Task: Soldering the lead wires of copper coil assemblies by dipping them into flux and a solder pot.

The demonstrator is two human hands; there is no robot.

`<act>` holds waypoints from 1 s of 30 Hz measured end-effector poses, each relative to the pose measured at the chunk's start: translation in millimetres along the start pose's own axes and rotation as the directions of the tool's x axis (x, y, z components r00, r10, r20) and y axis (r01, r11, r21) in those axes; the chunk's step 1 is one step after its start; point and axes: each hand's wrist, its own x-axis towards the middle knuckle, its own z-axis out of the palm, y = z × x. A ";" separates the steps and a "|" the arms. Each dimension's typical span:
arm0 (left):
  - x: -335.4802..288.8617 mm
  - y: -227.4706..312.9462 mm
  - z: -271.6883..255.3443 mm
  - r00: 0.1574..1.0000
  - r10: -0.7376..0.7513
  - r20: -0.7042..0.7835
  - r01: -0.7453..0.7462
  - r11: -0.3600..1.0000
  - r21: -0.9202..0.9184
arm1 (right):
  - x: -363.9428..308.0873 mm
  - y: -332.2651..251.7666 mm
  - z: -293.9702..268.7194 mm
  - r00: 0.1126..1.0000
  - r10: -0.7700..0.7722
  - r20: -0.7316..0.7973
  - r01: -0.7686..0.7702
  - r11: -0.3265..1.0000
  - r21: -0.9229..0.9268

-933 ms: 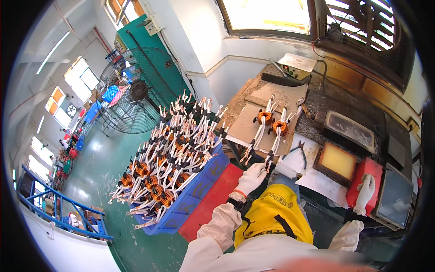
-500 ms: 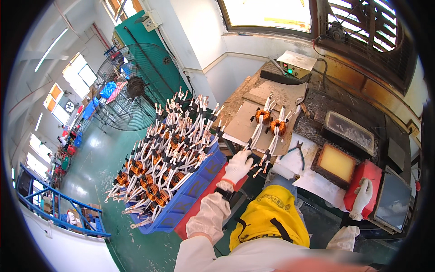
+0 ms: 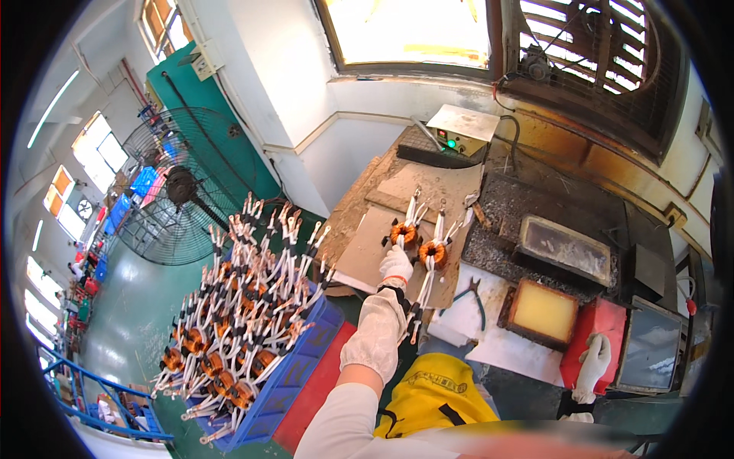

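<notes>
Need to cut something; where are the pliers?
In the head view, right of centre, the pliers lie on the white sheet, left of the yellow-filled tray.

The white-gloved left hand (image 3: 396, 265) hides what lies under it beside the left-hand round orange wire coil (image 3: 404, 232), its grip untellable. The white-gloved right hand (image 3: 593, 363) masks part of the red box (image 3: 607, 317) (its palm is out of sight too). A reddish shape (image 3: 535, 441) at the lower edge is blurred; the top edge crops the bright, dark-framed window (image 3: 405, 34).
</notes>
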 end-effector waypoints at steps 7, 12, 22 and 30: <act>8.6 -1.2 -20.3 0.993 -0.068 0.093 0.085 0.978 -0.191 | -1.1 -5.2 -2.3 0.996 0.027 -0.080 -0.037 0.992 -0.124; 41.2 -51.1 -32.8 0.990 0.121 0.072 -0.027 0.666 -0.746 | 1.8 -0.8 -2.0 0.998 0.025 -0.057 -0.030 0.995 -0.096; 81.1 -84.0 -58.0 0.982 -0.031 0.187 0.093 0.938 -0.334 | -1.7 -6.0 0.3 0.995 0.038 -0.090 -0.047 0.993 -0.105; 47.3 -83.9 -34.2 0.876 0.196 -0.440 -0.159 0.980 0.120 | -3.4 -8.8 4.3 0.997 0.014 -0.077 -0.021 0.996 -0.088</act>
